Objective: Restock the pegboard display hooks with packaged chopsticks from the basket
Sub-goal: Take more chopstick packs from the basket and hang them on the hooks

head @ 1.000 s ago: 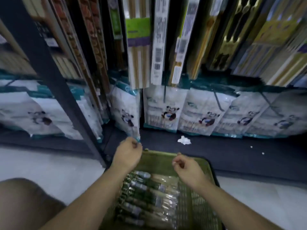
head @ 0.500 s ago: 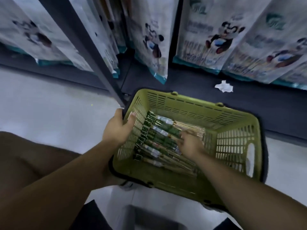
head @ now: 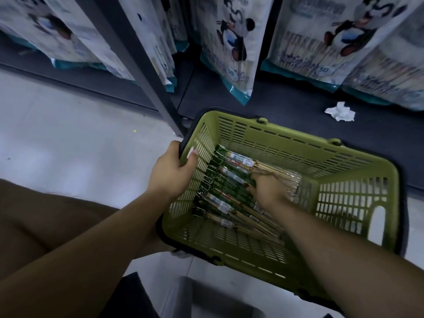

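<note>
Nearest, at the lower left, a brown-clad leg (head: 41, 214) is seen. The left hand (head: 171, 174) is clamped on the left rim of the green basket (head: 358, 173) — the thumb is laid inside the slatted wall and the fingers (head: 174, 145) are wrapped over the outside. The right hand (head: 267, 189) is lowered into the basket, its fingers pushed down among the packaged chopsticks (head: 226, 204); whether a pack is pinched cannot be told. The packs are laid side by side on the basket's bottom, under and left of those fingers. Beyond the fingers a dark shelf (head: 286, 115) is seen — a crumpled paper (head: 340, 112) lies on it, and panda-printed bags (head: 229, 49) are stood behind.
</note>
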Available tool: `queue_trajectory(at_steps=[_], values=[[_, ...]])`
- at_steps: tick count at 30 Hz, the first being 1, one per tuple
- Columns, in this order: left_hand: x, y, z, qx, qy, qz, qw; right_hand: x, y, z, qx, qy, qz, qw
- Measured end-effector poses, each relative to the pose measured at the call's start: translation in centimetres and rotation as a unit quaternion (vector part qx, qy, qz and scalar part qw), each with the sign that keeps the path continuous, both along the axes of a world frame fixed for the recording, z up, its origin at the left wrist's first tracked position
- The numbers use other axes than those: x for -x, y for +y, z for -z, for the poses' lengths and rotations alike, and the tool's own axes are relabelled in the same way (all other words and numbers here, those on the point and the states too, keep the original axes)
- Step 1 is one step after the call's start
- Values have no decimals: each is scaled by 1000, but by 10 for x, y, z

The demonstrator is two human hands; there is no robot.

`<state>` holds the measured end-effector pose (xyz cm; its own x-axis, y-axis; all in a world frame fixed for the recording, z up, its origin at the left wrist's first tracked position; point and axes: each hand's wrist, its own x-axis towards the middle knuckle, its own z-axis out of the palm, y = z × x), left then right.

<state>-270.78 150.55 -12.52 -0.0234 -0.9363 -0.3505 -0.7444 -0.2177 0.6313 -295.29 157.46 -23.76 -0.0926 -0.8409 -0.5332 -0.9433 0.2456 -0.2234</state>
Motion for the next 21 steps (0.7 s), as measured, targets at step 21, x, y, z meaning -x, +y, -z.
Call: queue_trajectory(at_steps=[21], values=[[39, 21, -56, -133, 348, -83, 924, -64, -11, -151, 35, -486, 122, 865]])
